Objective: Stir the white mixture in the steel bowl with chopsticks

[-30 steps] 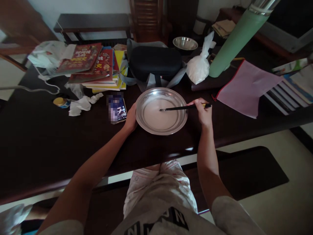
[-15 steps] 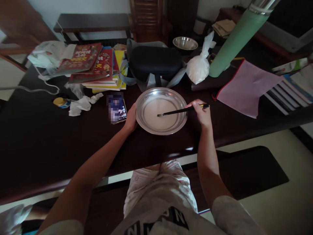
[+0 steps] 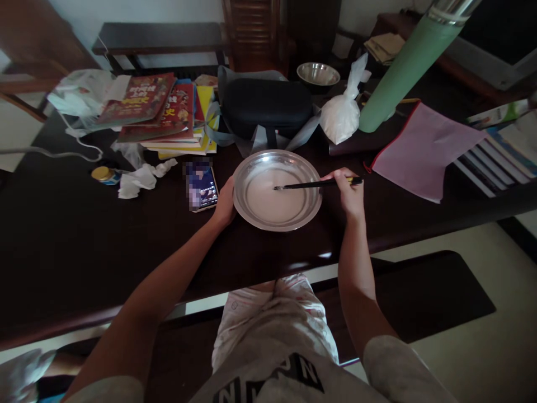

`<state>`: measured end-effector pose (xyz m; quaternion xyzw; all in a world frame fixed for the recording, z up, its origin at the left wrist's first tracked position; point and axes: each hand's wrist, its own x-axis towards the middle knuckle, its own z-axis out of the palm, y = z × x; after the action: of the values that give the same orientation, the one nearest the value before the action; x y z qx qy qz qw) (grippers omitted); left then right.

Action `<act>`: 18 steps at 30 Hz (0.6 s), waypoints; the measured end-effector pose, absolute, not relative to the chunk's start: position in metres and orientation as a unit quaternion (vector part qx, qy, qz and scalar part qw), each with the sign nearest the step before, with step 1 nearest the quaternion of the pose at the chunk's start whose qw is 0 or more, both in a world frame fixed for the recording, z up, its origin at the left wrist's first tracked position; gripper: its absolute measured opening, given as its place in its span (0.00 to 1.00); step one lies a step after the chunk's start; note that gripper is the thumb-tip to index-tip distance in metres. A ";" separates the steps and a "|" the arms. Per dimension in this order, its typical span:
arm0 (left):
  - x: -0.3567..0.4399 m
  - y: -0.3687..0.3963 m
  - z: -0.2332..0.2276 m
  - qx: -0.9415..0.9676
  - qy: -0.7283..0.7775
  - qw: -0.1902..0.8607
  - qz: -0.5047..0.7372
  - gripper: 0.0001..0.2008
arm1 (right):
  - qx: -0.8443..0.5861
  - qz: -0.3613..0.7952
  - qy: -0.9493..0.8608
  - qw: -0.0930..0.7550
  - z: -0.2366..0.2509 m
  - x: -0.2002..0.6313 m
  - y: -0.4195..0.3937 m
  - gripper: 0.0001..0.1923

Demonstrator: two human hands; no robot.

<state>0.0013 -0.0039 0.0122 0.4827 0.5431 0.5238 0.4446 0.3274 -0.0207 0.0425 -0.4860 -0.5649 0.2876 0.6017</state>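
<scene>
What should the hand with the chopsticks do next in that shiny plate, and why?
Probably sweep the chopsticks round again through the pale liquid. Their tips sit near the middle of the metal plate, the right hand grips them, and the left hand steadies the rim.

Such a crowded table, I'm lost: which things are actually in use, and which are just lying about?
In use:
round metal pan of whitish liquid
dark chopsticks
right hand, grip shut
left hand on rim

Lying about:
phone
stacked red books
black zipped case
white tied bag
green flask
pink folder
</scene>
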 end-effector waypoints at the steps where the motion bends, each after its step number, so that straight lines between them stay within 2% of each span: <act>1: 0.001 -0.003 0.011 0.484 0.545 0.443 0.522 0.13 | -0.489 0.287 -0.554 0.610 0.043 0.327 -0.021 0.28; 6: 0.003 -0.001 0.005 0.466 0.522 0.469 0.539 0.16 | -0.486 0.307 -0.590 0.567 0.045 0.327 -0.021 0.29; 11: 0.008 -0.005 0.017 0.437 0.553 0.476 0.526 0.15 | -0.498 0.291 -0.548 0.606 0.044 0.327 -0.021 0.29; 18: 0.003 -0.008 0.024 0.482 0.552 0.454 0.506 0.13 | -0.489 0.299 -0.589 0.570 0.045 0.326 -0.022 0.28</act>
<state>0.0025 -0.0082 0.0236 0.4824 0.5524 0.5063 0.4537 0.3263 -0.0220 0.0454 -0.4892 -0.5890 0.2988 0.5697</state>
